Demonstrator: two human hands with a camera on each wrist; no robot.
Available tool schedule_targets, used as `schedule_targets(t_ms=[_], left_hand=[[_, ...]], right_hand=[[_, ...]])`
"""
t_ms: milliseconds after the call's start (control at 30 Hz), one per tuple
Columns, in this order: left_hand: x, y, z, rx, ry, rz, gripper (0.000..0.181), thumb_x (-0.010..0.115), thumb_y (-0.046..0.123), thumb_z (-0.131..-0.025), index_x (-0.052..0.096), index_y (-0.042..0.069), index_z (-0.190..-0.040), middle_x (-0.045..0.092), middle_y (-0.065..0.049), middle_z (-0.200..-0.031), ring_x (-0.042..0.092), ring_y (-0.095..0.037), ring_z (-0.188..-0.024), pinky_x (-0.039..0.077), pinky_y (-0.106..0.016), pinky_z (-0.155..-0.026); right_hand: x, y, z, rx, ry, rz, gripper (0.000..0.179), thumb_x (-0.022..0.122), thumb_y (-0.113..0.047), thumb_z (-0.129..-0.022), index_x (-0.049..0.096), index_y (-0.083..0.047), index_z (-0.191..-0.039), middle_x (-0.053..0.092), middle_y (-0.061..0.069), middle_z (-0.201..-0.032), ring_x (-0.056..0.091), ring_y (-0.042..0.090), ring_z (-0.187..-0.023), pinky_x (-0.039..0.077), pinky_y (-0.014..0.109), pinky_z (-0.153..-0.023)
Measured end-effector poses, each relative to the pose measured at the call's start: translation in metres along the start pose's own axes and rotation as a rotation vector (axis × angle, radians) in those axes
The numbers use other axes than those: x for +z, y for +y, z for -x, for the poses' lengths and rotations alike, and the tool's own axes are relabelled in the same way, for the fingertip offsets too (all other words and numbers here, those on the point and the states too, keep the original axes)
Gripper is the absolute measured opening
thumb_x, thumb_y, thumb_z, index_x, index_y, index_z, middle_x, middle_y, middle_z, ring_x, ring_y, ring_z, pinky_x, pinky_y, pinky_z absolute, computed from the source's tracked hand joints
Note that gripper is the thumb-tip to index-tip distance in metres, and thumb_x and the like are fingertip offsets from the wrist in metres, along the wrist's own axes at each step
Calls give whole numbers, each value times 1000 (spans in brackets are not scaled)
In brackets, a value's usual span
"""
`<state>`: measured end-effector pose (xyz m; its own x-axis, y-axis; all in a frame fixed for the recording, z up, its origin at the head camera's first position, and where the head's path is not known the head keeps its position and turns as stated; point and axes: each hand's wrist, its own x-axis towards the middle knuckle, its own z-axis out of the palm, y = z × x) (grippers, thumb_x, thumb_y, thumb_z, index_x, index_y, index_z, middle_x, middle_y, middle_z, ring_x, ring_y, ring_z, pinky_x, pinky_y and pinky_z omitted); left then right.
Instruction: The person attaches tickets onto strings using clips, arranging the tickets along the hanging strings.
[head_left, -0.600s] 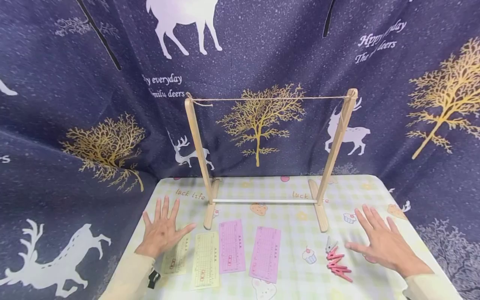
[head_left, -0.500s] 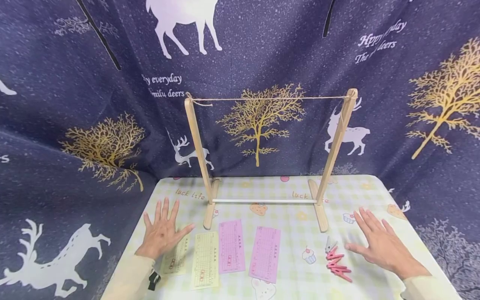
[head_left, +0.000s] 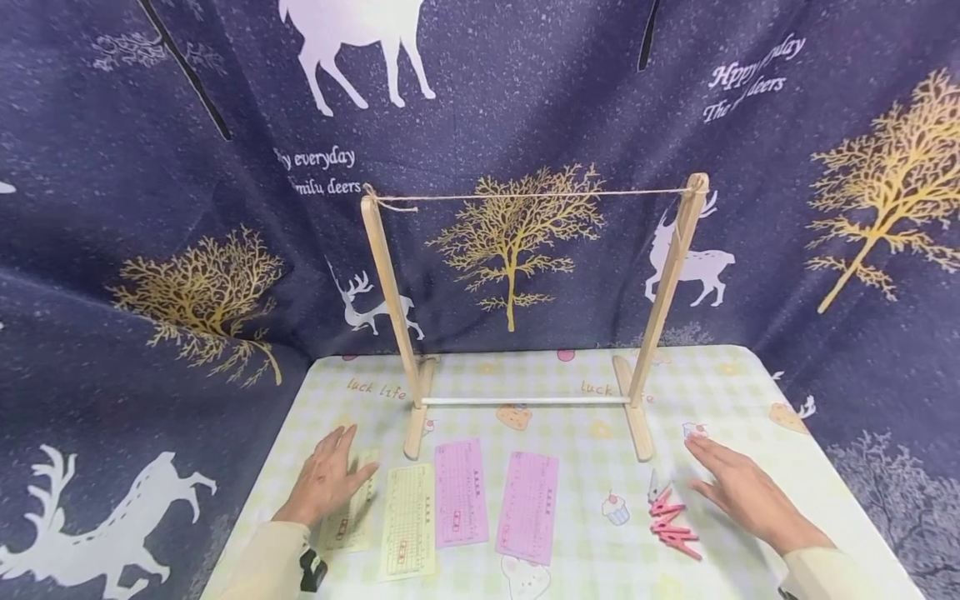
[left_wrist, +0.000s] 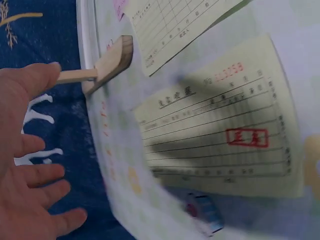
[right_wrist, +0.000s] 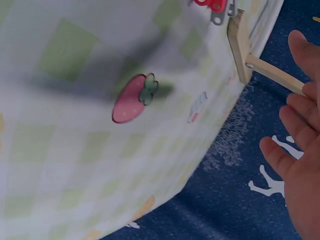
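My left hand (head_left: 322,479) hovers, empty and with relaxed fingers, over a yellow receipt slip (left_wrist: 215,135) that it partly hides in the head view. Beside that lie a second yellow slip (head_left: 407,521) and two pink slips, one nearer the middle (head_left: 461,492) and one to its right (head_left: 527,507). On the other side my right hand (head_left: 750,496), holding nothing, is held above the cloth, its thumb close to a small row of clothespins (head_left: 671,525). One clothespin at the top of the row is grey; the others are pinkish red.
Behind the slips stands a wooden rack (head_left: 393,300) with a string (head_left: 532,196) tied between its post tops and a white rod (head_left: 525,401) low down. A checked tablecloth (head_left: 585,467) covers the table. A dark blue printed curtain (head_left: 465,275) hangs behind.
Both hands have turned from spread, flat palms-down poses to more sideways ones, with fingers closer together. The right hand has shifted left toward the clothespins. The head view has shifted slightly.
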<state>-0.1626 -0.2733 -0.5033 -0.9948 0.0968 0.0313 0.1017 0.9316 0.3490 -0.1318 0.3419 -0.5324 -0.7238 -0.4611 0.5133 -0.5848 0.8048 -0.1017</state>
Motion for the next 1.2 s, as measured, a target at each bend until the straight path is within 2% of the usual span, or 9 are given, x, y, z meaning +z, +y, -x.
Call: schedule_targets(t_ms=[33,100,167,300,467,633,867,1033,1200], left_hand=[[2,-2,-1,-16,-14,28,77,68,35,-94,35,-9,-147,36,-36,-147,35,-53,-135,31,-65,-107],[5,-5,-2,-52,-43,93,74,68,34,-94,38,-10,-146,40,-35,-145,40,-53,-131,35,-63,-106],[9,-10,-3,-84,-67,146,71,69,31,-94,40,-10,-144,43,-34,-142,43,-52,-128,38,-61,-104],[18,-19,-4,-134,-81,206,64,71,23,-93,44,-11,-141,48,-34,-137,47,-53,-124,41,-60,-102],[26,-27,-7,-176,-45,234,61,74,15,-90,48,-11,-138,51,-34,-132,51,-51,-121,44,-59,-99],[33,-33,-10,-221,-26,258,61,76,10,-87,49,-10,-138,53,-33,-131,53,-50,-120,45,-56,-99],[41,-43,-13,-242,-11,280,57,77,3,-83,53,-11,-133,55,-32,-124,54,-49,-116,45,-55,-100],[47,-50,-16,-260,-17,281,59,78,1,-82,52,-10,-133,54,-33,-126,53,-50,-119,43,-56,-101],[49,-55,-20,-231,-24,274,59,79,2,-81,53,-12,-132,54,-34,-128,53,-51,-119,44,-56,-100]], right_hand=[[1,0,0,2,-7,-1,57,84,-22,-74,66,7,-120,67,22,-118,67,40,-101,49,37,-97],[3,-1,0,15,-30,-1,57,86,-13,-70,66,5,-120,68,20,-115,68,39,-99,52,49,-84],[5,-2,1,39,-60,-9,57,86,-7,-68,66,5,-119,68,19,-115,67,39,-98,53,52,-83],[9,-2,2,74,-90,-20,53,85,-4,-70,66,3,-119,69,18,-115,67,38,-99,52,52,-84],[17,1,3,90,-92,-50,46,83,-1,-73,68,2,-116,70,15,-112,67,35,-97,52,51,-84],[24,3,4,123,-137,-64,38,80,-1,-77,70,0,-113,71,12,-108,67,33,-97,53,50,-84],[29,4,1,207,-285,-116,26,75,-3,-85,71,-1,-111,71,12,-109,66,34,-103,51,52,-90],[32,4,0,235,-322,-141,25,74,-4,-86,71,-3,-111,70,12,-109,65,35,-104,50,53,-93],[33,6,-4,228,-378,-165,29,73,-7,-87,69,-1,-115,70,13,-110,65,36,-105,49,55,-93]])
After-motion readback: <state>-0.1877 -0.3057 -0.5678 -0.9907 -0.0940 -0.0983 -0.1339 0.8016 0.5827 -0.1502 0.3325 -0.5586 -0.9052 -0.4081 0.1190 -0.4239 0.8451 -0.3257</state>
